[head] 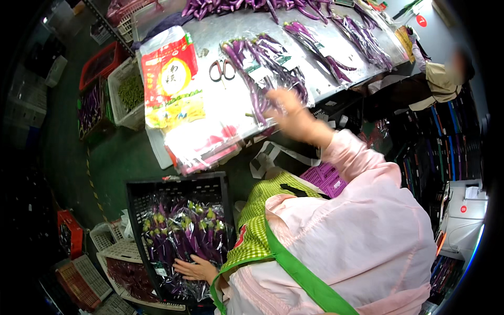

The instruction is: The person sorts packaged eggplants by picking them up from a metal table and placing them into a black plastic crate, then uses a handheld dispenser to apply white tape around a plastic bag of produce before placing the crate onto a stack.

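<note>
My left hand [195,269] lies with its fingers apart on clear-bagged purple eggplants [189,232] in a black plastic crate [132,220], low in the view. My right hand [289,112], blurred by motion, is at the lower ends of bagged eggplants [252,67] on a metal table [220,19]; whether it grips them cannot be told. More bagged eggplants [315,51] lie farther right. Red-and-black-handled scissors [222,71] rest between the bags and a red and yellow printed plastic bag [169,78]. Loose eggplants [244,6] are heaped at the top edge.
A white crate of green beans [132,92] and a red crate [100,63] stand left of the table. A purple basket [325,179] is beneath it. Mesh-sided crates [126,254] stand at the lower left. Another person [437,78] is at the table's far right.
</note>
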A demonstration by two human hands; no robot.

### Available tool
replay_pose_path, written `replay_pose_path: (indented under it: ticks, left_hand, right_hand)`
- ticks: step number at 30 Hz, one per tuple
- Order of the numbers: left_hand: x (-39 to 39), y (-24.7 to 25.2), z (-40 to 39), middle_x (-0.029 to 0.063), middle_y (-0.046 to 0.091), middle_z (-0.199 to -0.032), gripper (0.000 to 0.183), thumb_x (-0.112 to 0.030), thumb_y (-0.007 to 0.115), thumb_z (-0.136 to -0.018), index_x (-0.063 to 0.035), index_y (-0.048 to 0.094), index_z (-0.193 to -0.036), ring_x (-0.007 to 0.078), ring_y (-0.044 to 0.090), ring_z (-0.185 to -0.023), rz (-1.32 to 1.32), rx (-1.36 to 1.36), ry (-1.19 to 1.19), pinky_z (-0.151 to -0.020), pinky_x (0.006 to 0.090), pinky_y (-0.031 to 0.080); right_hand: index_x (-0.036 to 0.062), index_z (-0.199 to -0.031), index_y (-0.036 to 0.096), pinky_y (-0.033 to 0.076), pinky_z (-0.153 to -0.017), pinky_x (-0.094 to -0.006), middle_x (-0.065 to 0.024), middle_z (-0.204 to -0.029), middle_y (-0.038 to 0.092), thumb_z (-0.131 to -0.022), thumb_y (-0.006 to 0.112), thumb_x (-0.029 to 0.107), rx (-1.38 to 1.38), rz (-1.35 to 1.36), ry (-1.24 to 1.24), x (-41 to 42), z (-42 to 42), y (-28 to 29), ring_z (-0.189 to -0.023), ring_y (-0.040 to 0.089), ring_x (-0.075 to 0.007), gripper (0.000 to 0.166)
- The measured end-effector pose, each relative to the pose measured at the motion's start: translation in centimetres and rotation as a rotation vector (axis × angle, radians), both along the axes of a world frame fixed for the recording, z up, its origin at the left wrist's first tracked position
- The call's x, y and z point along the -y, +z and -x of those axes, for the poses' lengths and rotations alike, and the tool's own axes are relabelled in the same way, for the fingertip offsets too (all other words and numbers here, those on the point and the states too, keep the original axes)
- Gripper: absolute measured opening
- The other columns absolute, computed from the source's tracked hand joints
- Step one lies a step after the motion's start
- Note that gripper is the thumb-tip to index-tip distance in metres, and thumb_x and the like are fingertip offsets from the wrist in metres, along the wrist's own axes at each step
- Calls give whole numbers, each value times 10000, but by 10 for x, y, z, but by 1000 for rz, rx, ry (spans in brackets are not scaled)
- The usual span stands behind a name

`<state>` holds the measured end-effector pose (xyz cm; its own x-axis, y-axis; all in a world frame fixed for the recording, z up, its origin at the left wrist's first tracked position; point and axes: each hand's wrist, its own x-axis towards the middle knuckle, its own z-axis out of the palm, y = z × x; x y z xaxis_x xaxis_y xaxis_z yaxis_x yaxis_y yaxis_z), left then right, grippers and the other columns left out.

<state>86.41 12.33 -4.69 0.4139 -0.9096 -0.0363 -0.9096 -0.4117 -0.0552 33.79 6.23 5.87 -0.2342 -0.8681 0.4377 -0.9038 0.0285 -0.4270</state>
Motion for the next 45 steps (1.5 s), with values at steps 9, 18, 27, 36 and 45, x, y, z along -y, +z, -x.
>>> replay_pose_path:
  ticks: [9,18,27,36,45]
  left_hand:
    - [80,72,206,248,312,-1420,512,-28,459,-905,59,287,-1379,354,308,-1325,589,-739,-439,-1110,428,213]
    - [163,112,432,154,551,-1239,306,-113,473,-961,19,503,-1235,244,546,-1130,122,-1485,-711,-981,348,428]
    - [195,166,563,251,507,-1242,704,-361,659,-854,47,348,-1336,328,593,-1068,-536,-1816,-427,-890,395,503]
    - [244,179,533,178,654,-945,421,-143,721,-759,42,537,-1089,342,665,-828,-538,-2472,-198,-743,414,588]
    - [250,184,327,204,544,-1203,559,-158,597,-816,38,422,-1309,388,474,-1212,-308,-2248,-145,-965,494,458]
  right_hand:
    - [-95,-1365,293,345,-1036,-421,-298,-1329,422,-624,730,620,311,-475,-720,3,383,-20,-1249,414,-390,1118]
    - [-102,-1015,588,530,-679,-343,-166,-792,664,-685,779,369,306,-722,-564,40,396,-32,-731,659,-279,606]
    - [13,-1046,609,513,-660,-248,-63,-886,656,-775,723,242,1086,-303,9,62,279,69,-748,634,-120,372]
    - [-188,-1167,466,495,-643,-248,-166,-881,622,-689,810,341,840,-167,255,106,248,61,-773,614,-183,791]
    - [-160,-766,580,468,-440,-327,-163,-702,629,-648,836,130,1023,-535,-209,110,270,-75,-557,615,-198,404]
